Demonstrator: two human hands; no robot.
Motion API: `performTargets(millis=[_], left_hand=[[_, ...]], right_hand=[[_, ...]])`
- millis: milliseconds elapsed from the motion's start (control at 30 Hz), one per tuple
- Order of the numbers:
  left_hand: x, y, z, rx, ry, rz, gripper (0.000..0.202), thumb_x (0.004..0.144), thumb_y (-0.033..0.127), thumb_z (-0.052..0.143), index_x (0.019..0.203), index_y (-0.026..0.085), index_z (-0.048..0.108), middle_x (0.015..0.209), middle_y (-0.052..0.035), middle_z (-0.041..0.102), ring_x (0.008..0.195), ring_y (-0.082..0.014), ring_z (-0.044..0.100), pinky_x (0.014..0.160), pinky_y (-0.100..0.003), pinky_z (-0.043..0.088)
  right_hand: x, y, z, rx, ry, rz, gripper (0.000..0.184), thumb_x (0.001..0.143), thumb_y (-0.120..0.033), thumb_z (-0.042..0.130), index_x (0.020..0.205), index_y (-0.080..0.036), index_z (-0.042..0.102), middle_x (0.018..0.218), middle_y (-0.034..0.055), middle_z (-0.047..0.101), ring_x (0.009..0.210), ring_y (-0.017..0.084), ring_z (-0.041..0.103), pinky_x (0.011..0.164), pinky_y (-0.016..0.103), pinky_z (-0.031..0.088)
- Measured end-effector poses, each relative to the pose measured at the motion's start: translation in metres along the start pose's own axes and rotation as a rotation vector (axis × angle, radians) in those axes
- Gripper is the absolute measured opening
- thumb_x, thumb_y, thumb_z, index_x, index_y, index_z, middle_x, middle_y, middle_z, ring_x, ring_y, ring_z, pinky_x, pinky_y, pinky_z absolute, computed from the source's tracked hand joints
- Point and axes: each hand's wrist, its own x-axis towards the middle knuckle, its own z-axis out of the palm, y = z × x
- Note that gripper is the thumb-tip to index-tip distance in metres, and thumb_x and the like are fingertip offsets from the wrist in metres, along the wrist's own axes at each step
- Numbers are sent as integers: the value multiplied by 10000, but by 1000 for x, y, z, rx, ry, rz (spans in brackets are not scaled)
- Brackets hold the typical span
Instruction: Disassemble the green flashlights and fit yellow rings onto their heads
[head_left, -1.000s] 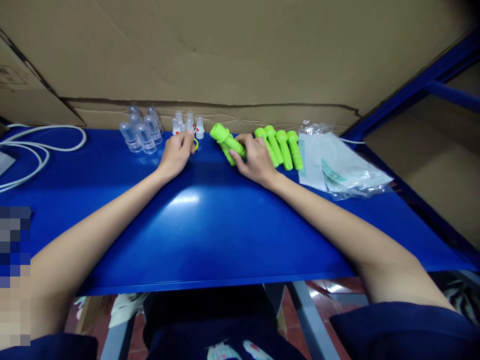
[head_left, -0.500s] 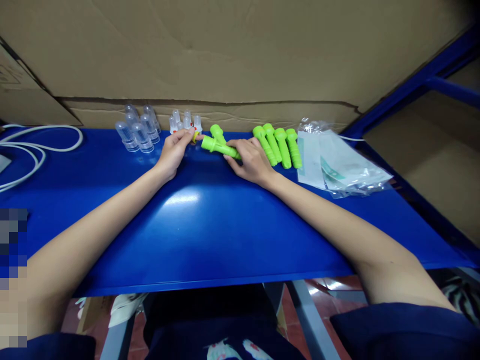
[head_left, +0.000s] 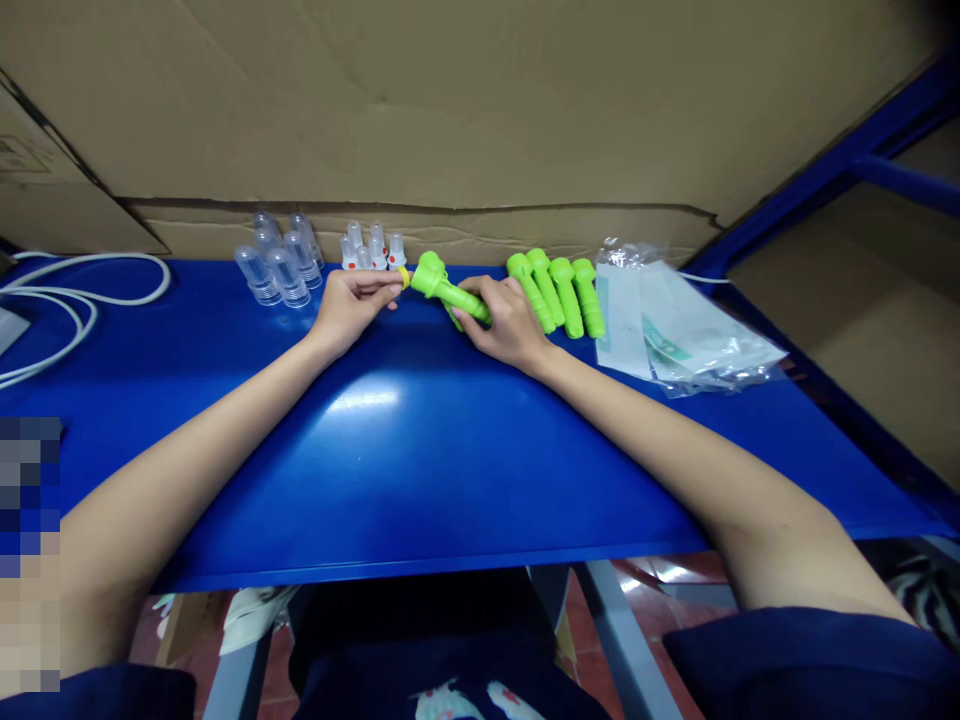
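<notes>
Between the fingertips of my left hand (head_left: 354, 305) is a small yellow ring (head_left: 406, 277), its fingers closed on it. My right hand (head_left: 510, 318) wraps round the shaft of a bright green plastic flashlight-shaped tube (head_left: 459, 297), whose threaded end points left toward the ring. A small gap separates ring and tube. Behind the held tube lies another green tube (head_left: 433, 262), partly hidden by it. Just behind my left hand stand several small clear caps (head_left: 377, 243) with red and white bases.
Several green tubes (head_left: 567, 297) lie in a row right of my right hand, beside clear plastic bags with printed sheets (head_left: 675, 325). Clear ribbed cylinders (head_left: 286, 278) stand at the back left. A white cable (head_left: 142, 298) loops on the blue table (head_left: 420, 480); cardboard (head_left: 480, 110) walls the back.
My left hand has moved right, bringing the yellow ring close to the green tube's threaded end. The tube has shifted slightly right and turned a little in my right hand.
</notes>
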Motion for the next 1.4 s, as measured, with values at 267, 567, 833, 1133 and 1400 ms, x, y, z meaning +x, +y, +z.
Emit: performTargets(millis=[267, 567, 833, 1133, 1400], left_hand=[[-1, 8, -4, -41, 9, -69, 326, 739, 379, 914, 995, 179, 884, 963, -76, 869, 654, -122, 677, 632, -254, 570], [-3, 12, -2, -40, -46, -26, 543, 731, 661, 882, 988, 184, 867, 812, -48, 828, 500, -82, 488, 519, -249, 432], [-8, 19, -1, 5, -114, 21, 522, 795, 658, 845, 1036, 197, 885, 876, -75, 852, 394, -62, 439, 398, -243, 343], [-8, 19, -2, 7, -121, 15, 476, 764, 552, 890, 1032, 158, 887, 1050, -102, 871, 528, -118, 675, 553, -264, 599], [-10, 22, 0, 18, -59, 72, 700, 649, 736, 922, 1005, 134, 890, 1105, -143, 862, 620, -154, 761, 605, -259, 640]], right_hand=[[0, 0, 0, 0, 23, -43, 382, 1079, -477, 457, 1258, -182, 622, 1189, 181, 783, 1059, 347, 731, 949, 504, 495], [1, -2, -1, -5, -2, -78, 400, 1077, -443, 452, 1315, -164, 613, 1221, 205, 764, 1105, 366, 721, 980, 529, 493], [0, -3, -3, -21, 2, -142, 381, 1076, -383, 453, 1332, -155, 620, 1219, 210, 762, 1103, 358, 724, 952, 541, 524], [0, 0, -1, 66, 100, -226, 315, 1072, -367, 476, 1271, -173, 625, 1141, 185, 770, 1048, 321, 747, 895, 498, 589], [-2, 6, 4, 124, 155, -288, 472, 1071, -412, 528, 1464, -151, 530, 1209, 180, 743, 1008, 305, 757, 849, 467, 653]])
